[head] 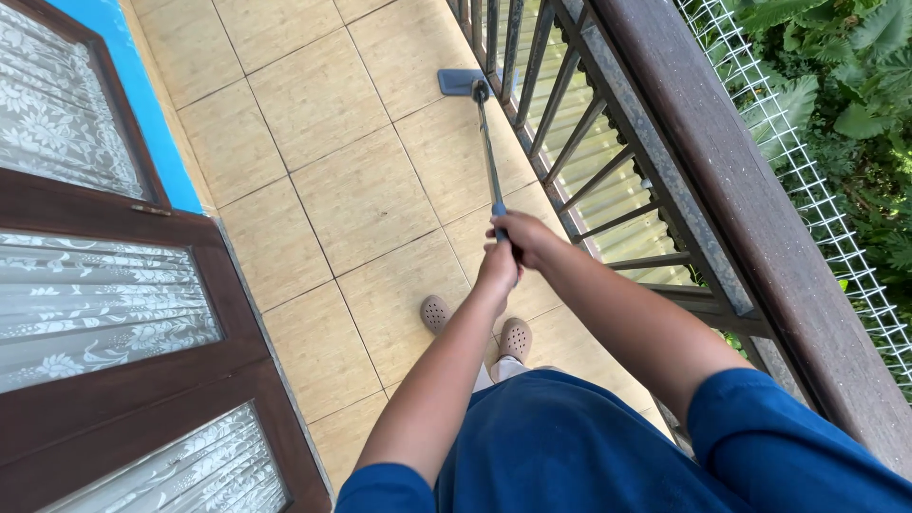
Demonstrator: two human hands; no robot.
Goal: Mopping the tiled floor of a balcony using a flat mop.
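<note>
On the far left, a brown wooden door [114, 313] is standing with glass panes, and white lace curtains [85, 304] are hanging behind the glass. A strip of blue wall [142, 95] is showing just beside the top of the door.

Next to the door, the tan tile floor [323, 171] is stretching away from the person. Two feet in tan shoes with little holes [475, 325] are standing on the tiles, close together.

In the middle, the person is reaching both arms out in front of a blue shirt [560, 446]. The left hand [498, 268] is wrapping tight around the low end of a long mop pole [488, 152]. The right hand [522, 237] is gripping the same pole, just above the left hand and touching it. Both hands are closing all the way around the pole.

The pole is running up and away from the hands. At its far end, the flat grey mop head [463, 82] is lying on the tiles, right beside the bottom of the railing.

On the right, a dark metal railing [579, 123] with thin bars is running along the edge of the floor. A wide brown wooden rail [760, 218] is sitting on top of it. Past that, a white wire mesh [807, 180] is stretching along, and green leafy plants [845, 85] are growing on the far right.
</note>
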